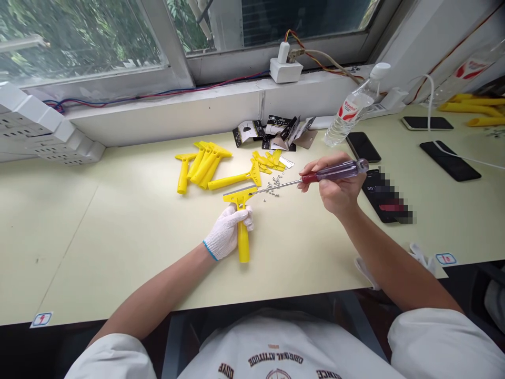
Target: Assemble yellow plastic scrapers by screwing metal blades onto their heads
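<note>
On the bench (98,237), a yellow plastic scraper (243,242) is clasped by the left hand (226,232) (gloved in white knit, fingers wrapped round the handle), loose screws (274,187) are scattered just beside it, and a screwdriver (347,168) is pinched in the right hand (335,192), its tip touching the scraper's head.

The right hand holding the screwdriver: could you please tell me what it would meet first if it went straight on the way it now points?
The right hand leads with its screwdriver, whose tip would likely meet the yellow scraper first, at its head, though depth is hard to judge.
</note>
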A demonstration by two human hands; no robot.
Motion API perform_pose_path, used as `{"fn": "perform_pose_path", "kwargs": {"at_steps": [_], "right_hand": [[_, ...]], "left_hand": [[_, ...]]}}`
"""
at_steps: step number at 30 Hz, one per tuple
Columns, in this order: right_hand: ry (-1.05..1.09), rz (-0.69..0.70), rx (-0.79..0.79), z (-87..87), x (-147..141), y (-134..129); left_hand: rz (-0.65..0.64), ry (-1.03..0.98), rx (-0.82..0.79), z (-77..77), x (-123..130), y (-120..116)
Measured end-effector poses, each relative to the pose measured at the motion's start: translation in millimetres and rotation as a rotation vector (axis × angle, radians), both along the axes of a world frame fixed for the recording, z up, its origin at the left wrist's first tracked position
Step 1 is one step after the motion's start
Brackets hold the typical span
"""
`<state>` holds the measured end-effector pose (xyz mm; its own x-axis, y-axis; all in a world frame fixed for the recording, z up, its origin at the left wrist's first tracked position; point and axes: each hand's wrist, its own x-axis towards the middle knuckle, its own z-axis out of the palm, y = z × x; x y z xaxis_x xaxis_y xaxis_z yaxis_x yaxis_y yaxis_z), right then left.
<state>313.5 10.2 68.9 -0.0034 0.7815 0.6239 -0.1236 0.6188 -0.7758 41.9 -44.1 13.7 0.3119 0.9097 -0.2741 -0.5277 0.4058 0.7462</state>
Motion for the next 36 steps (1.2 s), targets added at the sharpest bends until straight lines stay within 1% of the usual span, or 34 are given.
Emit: {"fn": "perform_pose_path", "kwargs": {"at_steps": [7, 11, 15, 18, 22, 26, 28, 32, 34, 36], "right_hand": [[-0.100, 0.011, 0.222, 8.1, -5, -14], [-0.235, -0.070, 0.343, 15.1, -9, -24], [-0.326, -0.159, 0.370, 19.2, -12, -32], [-0.306, -0.184, 0.378, 20.3, -13, -35], [-0.237, -0.243, 0.412, 18.8, -14, -37], [-0.147, -0.206, 0.454, 13.6, -14, -37], [-0.126, -0.184, 0.471, 10.7, -14, -36], [-0.116, -0.160, 0.511, 5.9, -19, -35], [-0.104, -0.148, 0.541, 5.3, -21, -33], [-0.118, -0.165, 0.548, 7.1, -22, -31]], "left_hand": [[-0.001, -0.022, -0.022, 4.8, 1, 0], [-0.034, -0.125, -0.088, 7.4, 0, 2], [-0.012, -0.134, -0.077, 10.3, 0, 1], [-0.007, -0.113, -0.038, 15.5, -3, 0], [0.010, -0.096, 0.004, 28.4, -9, 1], [0.058, -0.064, 0.082, 40.2, -16, 4], [0.071, -0.059, 0.118, 41.6, -18, 6], [0.090, -0.054, 0.134, 37.0, -19, 8], [0.129, -0.011, 0.148, 35.1, -18, 9], [0.170, 0.055, 0.186, 35.2, -18, 10]]}}
